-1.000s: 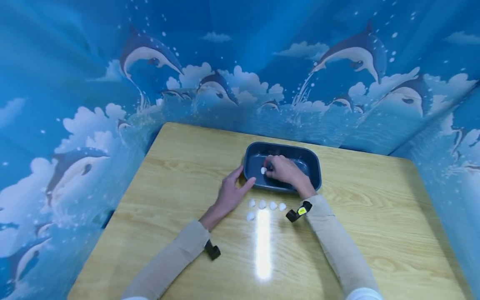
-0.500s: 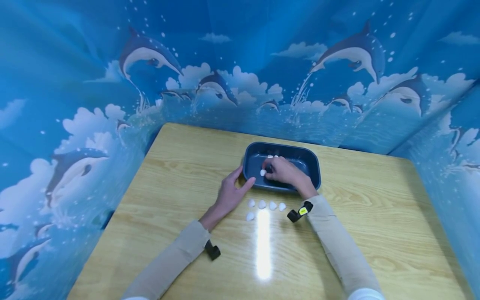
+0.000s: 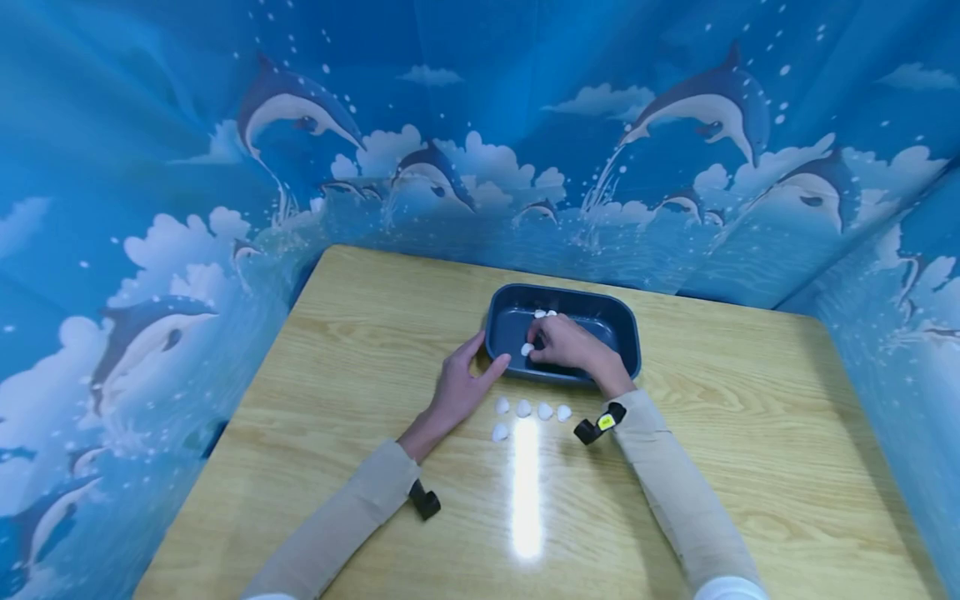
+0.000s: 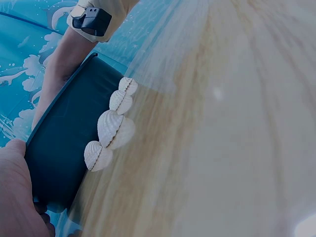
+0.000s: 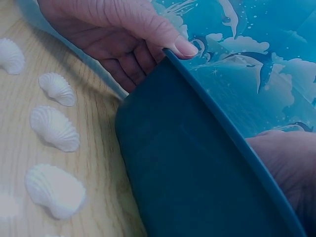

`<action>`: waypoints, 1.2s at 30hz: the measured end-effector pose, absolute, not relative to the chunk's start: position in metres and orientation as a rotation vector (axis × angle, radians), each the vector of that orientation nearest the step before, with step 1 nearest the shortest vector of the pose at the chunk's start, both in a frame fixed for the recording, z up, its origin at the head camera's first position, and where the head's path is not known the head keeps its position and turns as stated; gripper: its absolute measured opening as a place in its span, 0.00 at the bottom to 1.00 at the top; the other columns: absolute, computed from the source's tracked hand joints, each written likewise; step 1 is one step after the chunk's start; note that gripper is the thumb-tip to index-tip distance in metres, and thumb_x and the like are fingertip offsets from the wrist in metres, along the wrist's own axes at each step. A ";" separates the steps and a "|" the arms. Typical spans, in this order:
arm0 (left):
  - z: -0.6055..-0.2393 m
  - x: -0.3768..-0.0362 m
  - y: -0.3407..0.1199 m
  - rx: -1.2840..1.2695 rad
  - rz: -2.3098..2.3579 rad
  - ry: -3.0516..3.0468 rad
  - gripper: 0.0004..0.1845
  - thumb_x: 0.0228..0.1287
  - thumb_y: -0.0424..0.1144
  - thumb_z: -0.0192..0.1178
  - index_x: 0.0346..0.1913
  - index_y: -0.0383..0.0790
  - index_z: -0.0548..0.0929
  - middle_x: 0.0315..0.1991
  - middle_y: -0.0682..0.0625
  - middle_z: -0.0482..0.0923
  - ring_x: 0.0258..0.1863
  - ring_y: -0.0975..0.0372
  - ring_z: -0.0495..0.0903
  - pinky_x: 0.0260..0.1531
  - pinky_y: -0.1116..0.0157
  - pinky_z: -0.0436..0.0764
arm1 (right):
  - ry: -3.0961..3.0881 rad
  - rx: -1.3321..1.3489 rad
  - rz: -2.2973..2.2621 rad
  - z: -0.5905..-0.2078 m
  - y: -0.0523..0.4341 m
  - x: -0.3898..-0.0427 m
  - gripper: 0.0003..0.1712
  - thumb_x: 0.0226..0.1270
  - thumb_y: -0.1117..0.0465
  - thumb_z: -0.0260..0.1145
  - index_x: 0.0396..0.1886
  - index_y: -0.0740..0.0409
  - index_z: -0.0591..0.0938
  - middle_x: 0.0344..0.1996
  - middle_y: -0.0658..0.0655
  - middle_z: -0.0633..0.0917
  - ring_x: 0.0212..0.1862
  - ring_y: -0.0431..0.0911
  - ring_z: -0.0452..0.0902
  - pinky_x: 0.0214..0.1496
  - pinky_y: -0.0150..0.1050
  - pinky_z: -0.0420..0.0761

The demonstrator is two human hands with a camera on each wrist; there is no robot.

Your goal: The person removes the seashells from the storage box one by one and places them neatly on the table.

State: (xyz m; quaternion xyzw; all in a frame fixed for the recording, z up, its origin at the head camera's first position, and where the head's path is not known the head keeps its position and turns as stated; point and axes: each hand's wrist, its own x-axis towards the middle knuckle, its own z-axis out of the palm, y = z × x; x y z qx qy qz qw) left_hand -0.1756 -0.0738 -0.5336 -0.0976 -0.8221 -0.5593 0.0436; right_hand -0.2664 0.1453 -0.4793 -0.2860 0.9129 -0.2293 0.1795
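Note:
A dark blue rectangular basin (image 3: 562,377) stands near the table's back edge. My left hand (image 3: 461,385) grips its near left corner; in the right wrist view the thumb lies over the rim and the fingers bend against the outer wall. Inside the basin, my right hand (image 3: 570,343) pinches a white seashell (image 3: 527,349) low by the floor, toward the left side. Beyond the fingers, more white shells (image 3: 540,314) show by the back wall. From the wrist views, the basin wall hides the right fingertips.
Several ribbed white seashells (image 3: 523,408) lie in a short row on the wooden table (image 3: 360,350) before the basin, with one shell (image 3: 500,432) nearer me. A dolphin-print curtain (image 3: 480,125) closes off the back and sides.
Inside the basin, the right hand and its seashell have shifted slightly toward me, uncovering shells by the back wall. The left hand stays on the basin's corner.

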 end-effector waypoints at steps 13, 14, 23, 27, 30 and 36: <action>-0.531 -0.174 -0.073 -0.262 -1.706 -2.518 0.36 0.75 0.49 0.65 0.79 0.41 0.66 0.77 0.48 0.67 0.77 0.59 0.65 0.76 0.57 0.67 | 2.546 -0.785 -0.752 -0.476 0.151 -0.262 0.11 0.67 0.62 0.74 0.45 0.63 0.87 0.23 0.51 0.80 0.22 0.42 0.69 0.26 0.36 0.71; -0.531 -0.174 -0.073 -0.259 -1.706 -2.519 0.36 0.75 0.49 0.65 0.79 0.41 0.66 0.77 0.48 0.66 0.77 0.59 0.65 0.76 0.57 0.67 | 2.545 -0.783 -0.756 -0.476 0.152 -0.261 0.11 0.67 0.62 0.74 0.45 0.63 0.87 0.23 0.51 0.80 0.22 0.42 0.69 0.26 0.36 0.71; -0.533 -0.176 -0.074 -0.291 -1.721 -2.518 0.38 0.75 0.55 0.63 0.79 0.40 0.65 0.78 0.47 0.65 0.78 0.60 0.63 0.76 0.59 0.66 | 2.578 -0.782 -0.769 -0.466 0.160 -0.253 0.10 0.68 0.61 0.73 0.44 0.61 0.86 0.18 0.50 0.76 0.20 0.43 0.66 0.25 0.37 0.67; -0.532 -0.176 -0.074 -0.287 -1.710 -2.521 0.38 0.75 0.53 0.64 0.79 0.38 0.65 0.78 0.45 0.65 0.78 0.58 0.63 0.76 0.58 0.66 | 2.589 -0.782 -0.784 -0.462 0.163 -0.248 0.11 0.68 0.61 0.73 0.46 0.62 0.86 0.17 0.50 0.74 0.20 0.43 0.66 0.26 0.38 0.68; -0.532 -0.176 -0.074 -0.274 -1.704 -2.525 0.38 0.75 0.51 0.64 0.79 0.38 0.65 0.78 0.45 0.65 0.78 0.58 0.64 0.76 0.58 0.67 | 2.591 -0.781 -0.797 -0.459 0.166 -0.245 0.12 0.68 0.61 0.73 0.48 0.62 0.85 0.17 0.50 0.74 0.21 0.43 0.66 0.27 0.38 0.69; -0.533 -0.176 -0.073 -0.265 -1.705 -2.526 0.37 0.75 0.50 0.64 0.79 0.39 0.65 0.78 0.46 0.65 0.78 0.58 0.64 0.76 0.57 0.67 | 2.598 -0.768 -0.819 -0.448 0.169 -0.238 0.12 0.68 0.60 0.72 0.47 0.60 0.86 0.18 0.51 0.75 0.21 0.44 0.67 0.27 0.38 0.69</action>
